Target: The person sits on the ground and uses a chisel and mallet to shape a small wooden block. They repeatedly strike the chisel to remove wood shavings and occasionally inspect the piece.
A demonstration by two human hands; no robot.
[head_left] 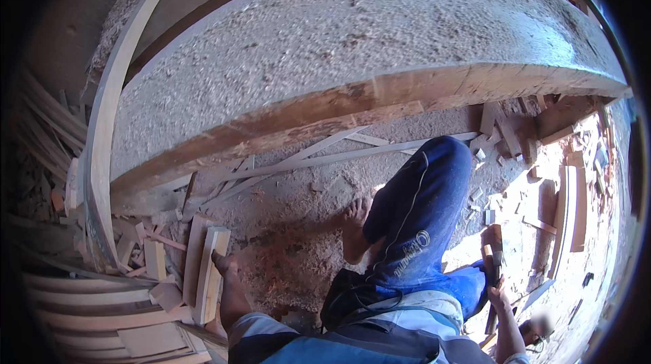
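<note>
My left hand [228,270] reaches down at the lower left. Its fingers close over the edge of a pale wooden block [211,276] that stands on end beside a second, similar piece [194,259]. Off to the right of my raised knee, my right hand [499,294] is closed around a long, dark brown tool [493,266] with a tan wooden part. Its exact kind I cannot make out, and its lower end is partly hidden by my hand. My bare foot [354,232] rests on the sawdust-covered ground between the hands.
A wide, sawdust-covered wooden bench [339,32] spans the far side. A tall curved wooden strip [108,113] stands at its left end. Curved boards [95,301] are stacked at lower left. Thin battens [319,157] lie under the bench; offcuts and long pieces [562,221] lie right.
</note>
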